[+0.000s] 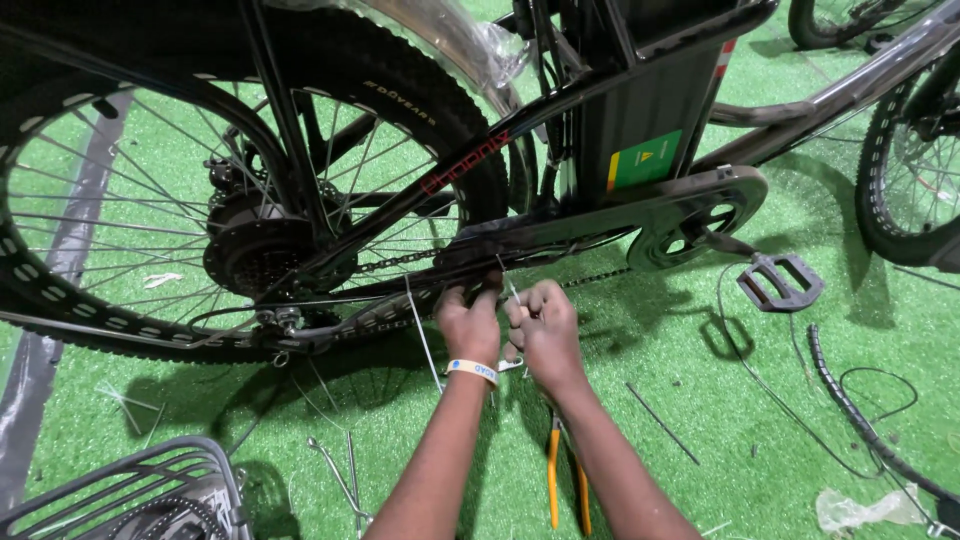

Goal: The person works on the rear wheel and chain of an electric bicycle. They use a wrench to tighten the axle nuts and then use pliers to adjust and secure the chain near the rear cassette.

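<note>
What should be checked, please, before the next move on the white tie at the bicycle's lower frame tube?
1. Both hands at the tie: ok; left hand and right hand meet under the frame tube.
2. White tie in the fingers: ok.
3. Tie fully closed: cannot tell.
4. Chain clear of fingers: ok.
5. Yellow-handled pliers within reach: ok, on the turf below the right forearm.

bright green artificial turf floor (700,400) under hard light, grey strip (30,380) along its left edge
</note>
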